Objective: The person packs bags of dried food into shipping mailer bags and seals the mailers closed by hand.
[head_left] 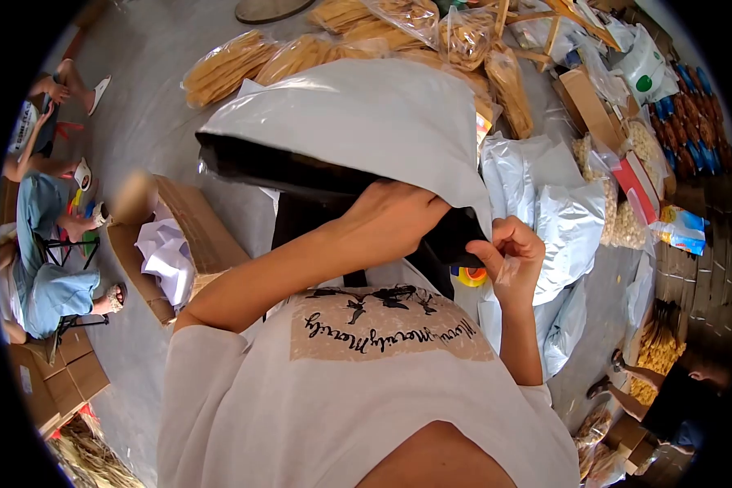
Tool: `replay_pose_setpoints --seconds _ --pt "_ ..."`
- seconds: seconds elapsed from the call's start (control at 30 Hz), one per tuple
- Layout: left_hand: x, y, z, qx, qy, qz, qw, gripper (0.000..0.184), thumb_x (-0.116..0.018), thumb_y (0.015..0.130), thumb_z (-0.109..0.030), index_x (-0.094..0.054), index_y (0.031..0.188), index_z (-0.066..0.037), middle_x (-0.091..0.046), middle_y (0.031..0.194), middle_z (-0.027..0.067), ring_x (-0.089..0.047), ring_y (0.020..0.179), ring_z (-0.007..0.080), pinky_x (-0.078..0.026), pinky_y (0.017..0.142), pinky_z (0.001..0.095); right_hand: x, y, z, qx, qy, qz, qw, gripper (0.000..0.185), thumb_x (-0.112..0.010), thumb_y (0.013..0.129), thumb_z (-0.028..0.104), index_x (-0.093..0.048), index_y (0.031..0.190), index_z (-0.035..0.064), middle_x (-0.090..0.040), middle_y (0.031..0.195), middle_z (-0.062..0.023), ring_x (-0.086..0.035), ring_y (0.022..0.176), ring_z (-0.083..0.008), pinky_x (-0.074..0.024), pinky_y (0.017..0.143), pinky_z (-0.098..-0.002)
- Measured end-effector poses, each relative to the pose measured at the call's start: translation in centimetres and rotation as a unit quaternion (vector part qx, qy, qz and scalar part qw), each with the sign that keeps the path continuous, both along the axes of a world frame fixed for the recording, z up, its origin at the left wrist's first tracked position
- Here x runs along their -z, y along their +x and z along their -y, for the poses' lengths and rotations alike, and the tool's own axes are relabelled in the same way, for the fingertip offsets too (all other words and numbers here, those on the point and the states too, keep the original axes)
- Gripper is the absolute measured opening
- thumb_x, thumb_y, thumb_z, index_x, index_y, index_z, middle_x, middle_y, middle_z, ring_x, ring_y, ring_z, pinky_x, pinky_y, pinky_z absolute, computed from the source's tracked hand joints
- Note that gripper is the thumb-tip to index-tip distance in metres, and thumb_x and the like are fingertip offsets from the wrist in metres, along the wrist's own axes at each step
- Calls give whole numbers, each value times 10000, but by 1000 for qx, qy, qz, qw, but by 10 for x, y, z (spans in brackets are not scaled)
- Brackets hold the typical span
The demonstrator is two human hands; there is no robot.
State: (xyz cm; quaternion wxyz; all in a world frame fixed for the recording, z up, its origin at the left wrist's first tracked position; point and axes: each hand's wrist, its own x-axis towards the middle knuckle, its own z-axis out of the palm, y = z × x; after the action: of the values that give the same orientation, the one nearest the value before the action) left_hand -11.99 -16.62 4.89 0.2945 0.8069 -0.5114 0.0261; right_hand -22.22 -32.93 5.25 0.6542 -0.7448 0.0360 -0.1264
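Observation:
A large white plastic bag [358, 122] with a black inside lies in front of my body, its mouth gaping toward me. My left hand [398, 215] reaches across to the bag's near edge, its fingers curled at the black lining and partly hidden. On the right, my right hand [512, 252] pinches the bag's black edge between thumb and fingers. A clear strip, like tape, sticks to my right hand near the palm. Just below the bag's edge, a yellow and red round thing [471, 276] shows in part.
A cardboard box [199, 232] with white paper stands left. Silvery-white packages [565, 236] lie right. Bags of long yellowish food [235, 69] lie beyond the bag. Seated people [52, 244] are at far left; another person [683, 398] is at lower right.

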Motion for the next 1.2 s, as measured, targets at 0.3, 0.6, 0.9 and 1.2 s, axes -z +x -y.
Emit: replay_pose_setpoints --seconds 0.3,0.6,0.9,1.2 --pt "-20 5 -26 88 -39 -174 980 172 -543 740 -69 -588 891 -2 -609 869 138 -577 792 314 -473 684 351 -10 -4 4 19 -47 32 998 239 -664 692 -70 -465 609 32 -413 567 43 -307 500 -22 -225 445 -185" --pt "3 94 -178 -317 -219 37 922 531 -577 683 70 -461 1194 -19 -544 1113 106 -505 1031 236 -351 936 325 -3 -7 25 65 -52 -11 996 244 -667 711 -35 -455 647 69 -396 532 70 -316 480 3 -228 451 -155" --pt "22 79 -130 -65 -288 -187 937 109 -578 722 -50 -602 796 27 -614 817 73 -569 847 183 -349 949 385 2 5 59 30 -6 -21 999 274 -653 762 86 -446 584 67 -383 534 71 -334 480 11 -243 434 -158" --pt "18 58 -137 -30 -343 -288 893 102 -577 712 -89 -560 698 11 -577 689 86 -545 675 181 -376 909 451 -1 67 56 89 -93 25 991 591 -618 695 212 -446 1235 46 -478 1221 -97 -540 956 -186 -395 847 -265"
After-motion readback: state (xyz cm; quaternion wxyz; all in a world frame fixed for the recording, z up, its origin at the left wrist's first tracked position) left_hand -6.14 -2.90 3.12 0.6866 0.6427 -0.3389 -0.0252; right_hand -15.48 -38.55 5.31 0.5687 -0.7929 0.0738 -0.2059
